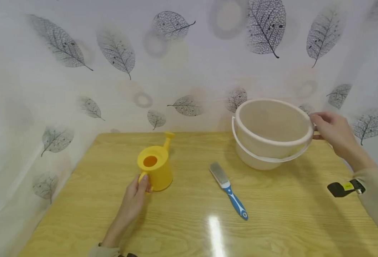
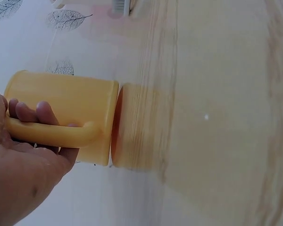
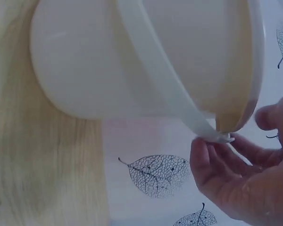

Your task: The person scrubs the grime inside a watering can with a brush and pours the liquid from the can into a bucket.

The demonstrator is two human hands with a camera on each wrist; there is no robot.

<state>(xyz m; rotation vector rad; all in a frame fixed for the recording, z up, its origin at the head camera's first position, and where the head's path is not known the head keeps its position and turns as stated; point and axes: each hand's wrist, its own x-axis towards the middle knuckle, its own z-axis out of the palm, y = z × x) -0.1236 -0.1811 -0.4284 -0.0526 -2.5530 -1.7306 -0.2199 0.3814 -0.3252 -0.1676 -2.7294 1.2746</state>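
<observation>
My left hand [image 1: 136,194] grips the handle of a yellow watering can [image 1: 161,174], its spout pointing to the back. Curled fingers pass through the handle in the left wrist view, and the can's base is right at the tabletop, close to its own reflection. On the right, my right hand [image 1: 334,134] holds the rim of a pale plastic bucket [image 1: 256,157], thumb at the rim and fingers below it. From the right wrist, those fingers [image 3: 205,167] touch the end of the bucket's white carrying handle [image 3: 155,66], which hangs down over its front side.
A brush [image 1: 228,191] with a blue and white handle lies between the can and the bucket, bristles up. The wooden table [image 1: 182,221] reaches back to a pale curtain-like backdrop [image 1: 201,64] printed with dark leaves.
</observation>
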